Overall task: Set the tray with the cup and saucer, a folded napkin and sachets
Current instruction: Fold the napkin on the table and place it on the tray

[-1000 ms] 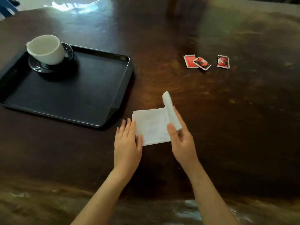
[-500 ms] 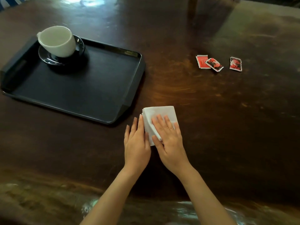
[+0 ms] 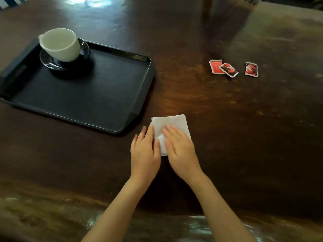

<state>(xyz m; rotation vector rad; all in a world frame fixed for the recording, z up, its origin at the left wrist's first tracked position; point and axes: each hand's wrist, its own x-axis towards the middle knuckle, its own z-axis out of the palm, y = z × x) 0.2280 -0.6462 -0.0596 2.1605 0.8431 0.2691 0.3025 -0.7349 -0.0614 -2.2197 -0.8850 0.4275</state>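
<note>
1. Now both hands lie flat on the white napkin (image 3: 172, 124), which rests folded on the dark wooden table (image 3: 236, 137) near the middle, closer to the near edge.
2. The left hand (image 3: 145, 152) is spread open, palm down, its fingers along the napkin's left edge and its thumb on the paper; it grips nothing.
3. The right hand (image 3: 181, 151) is also open and flat, pressing on the napkin's near right part, with the fingers pointing toward the far left; it looks slightly blurred.
4. The black tray (image 3: 104, 95) sits on the table toward the left edge, its near right corner just beside the napkin but not touching it.
5. In the tray's far left corner stands a white cup (image 3: 60, 44) on a dark saucer (image 3: 50, 62), the cup's handle turned to the far left.
6. Three red sachets (image 3: 233, 69) lie on the table toward the far right, well apart from the tray; two of them overlap, the third lies just beside them.
</note>
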